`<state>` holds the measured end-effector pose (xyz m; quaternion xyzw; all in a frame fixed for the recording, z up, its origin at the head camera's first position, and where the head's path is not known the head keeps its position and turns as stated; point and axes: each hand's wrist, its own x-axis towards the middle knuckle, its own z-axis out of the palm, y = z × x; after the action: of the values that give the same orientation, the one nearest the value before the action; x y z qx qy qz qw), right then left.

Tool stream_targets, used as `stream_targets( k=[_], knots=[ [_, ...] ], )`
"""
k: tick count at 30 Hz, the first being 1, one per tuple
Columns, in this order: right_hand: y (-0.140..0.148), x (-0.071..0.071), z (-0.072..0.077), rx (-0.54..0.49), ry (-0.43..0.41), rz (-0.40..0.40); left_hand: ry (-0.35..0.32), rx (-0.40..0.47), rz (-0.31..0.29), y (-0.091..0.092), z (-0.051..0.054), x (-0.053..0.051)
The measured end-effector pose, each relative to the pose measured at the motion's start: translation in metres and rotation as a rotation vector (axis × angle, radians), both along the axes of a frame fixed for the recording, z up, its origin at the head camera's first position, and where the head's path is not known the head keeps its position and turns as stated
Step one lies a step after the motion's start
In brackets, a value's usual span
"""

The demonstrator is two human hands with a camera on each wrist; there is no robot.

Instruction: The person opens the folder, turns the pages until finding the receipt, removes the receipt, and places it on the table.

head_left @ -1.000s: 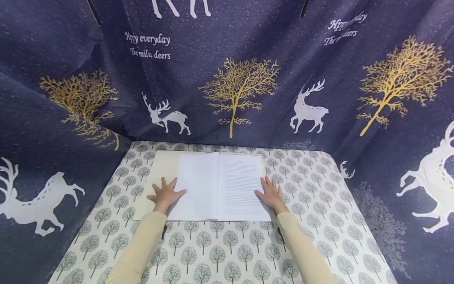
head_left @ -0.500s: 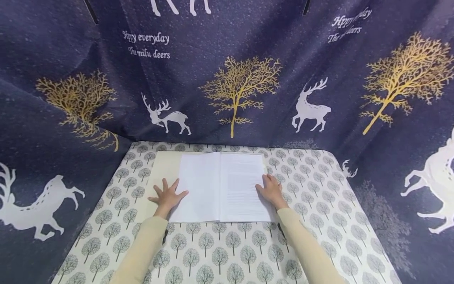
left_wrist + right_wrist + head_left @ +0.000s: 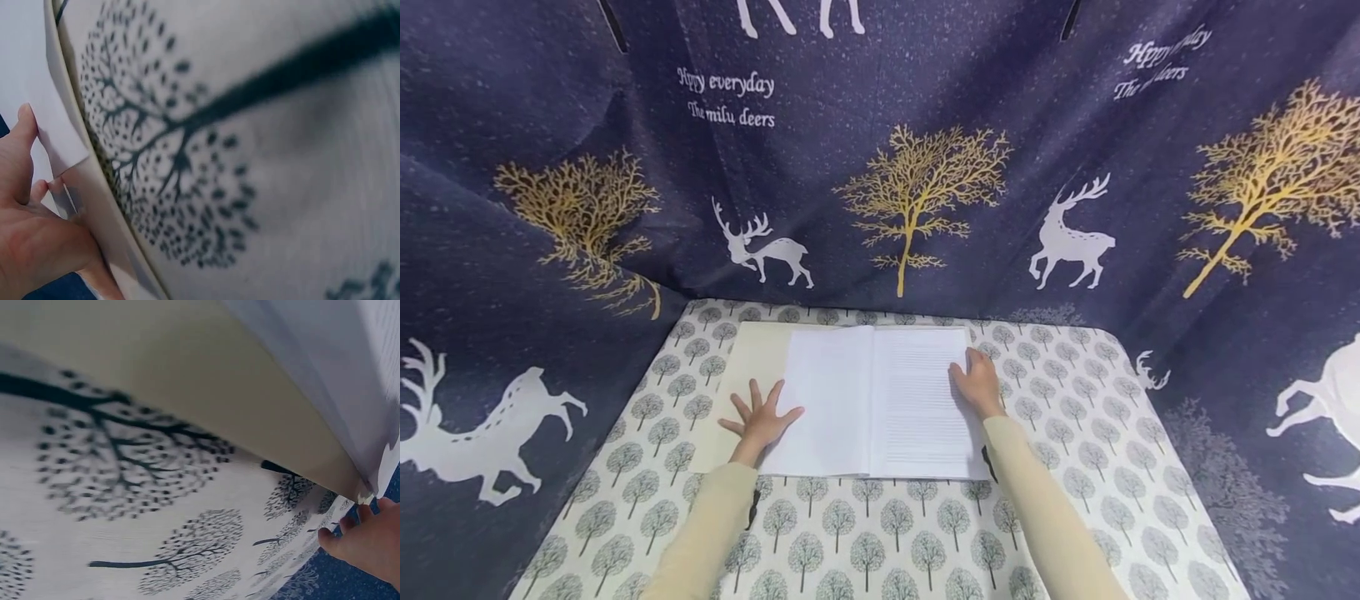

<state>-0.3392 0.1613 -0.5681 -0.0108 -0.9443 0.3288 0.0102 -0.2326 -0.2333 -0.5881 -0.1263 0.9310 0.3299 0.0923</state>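
Observation:
An open book lies on the table, with a blank left page (image 3: pixel 827 400) and a right page (image 3: pixel 921 404) of printed lines. Its cream cover (image 3: pixel 756 354) shows beyond the left page. Across that cover and the left page's edge my left hand (image 3: pixel 762 422) rests, fingers spread; its thumb reaches onto the paper. My right hand (image 3: pixel 981 386) is at the right page's outer edge, thumb on top and fingers bent round the edge, pinching the paper. In the right wrist view, white pages (image 3: pixel 325 369) stand slightly raised off the cream cover (image 3: pixel 187 381) near the fingers.
A white tablecloth (image 3: pixel 850 533) printed with grey-green trees covers the table. Behind and at both sides hangs a dark blue curtain (image 3: pixel 835 167) with white deer and golden trees.
My right hand's fingers have drawn in from spread to bent at the page's outer edge, a little farther up. My left hand stays spread in place. The head view has shifted slightly.

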Motion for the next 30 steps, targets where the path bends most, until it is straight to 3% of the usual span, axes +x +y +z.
stream_targets(
  k=[6,16,26,30],
  knots=[
    [0.001,-0.002,0.007,-0.071,-0.042,-0.039,0.005,0.005,0.003,0.004,-0.005,-0.001],
    [-0.006,-0.005,0.000,-0.097,-0.042,-0.060,0.078,0.016,0.048,0.005,0.008,0.006],
    [-0.005,-0.001,-0.001,-0.157,-0.078,-0.049,0.065,0.014,0.036,0.005,0.002,0.004],
    [-0.009,-0.002,-0.001,-0.117,-0.083,-0.037,0.055,0.009,0.041,0.003,0.001,0.004]
  ],
)
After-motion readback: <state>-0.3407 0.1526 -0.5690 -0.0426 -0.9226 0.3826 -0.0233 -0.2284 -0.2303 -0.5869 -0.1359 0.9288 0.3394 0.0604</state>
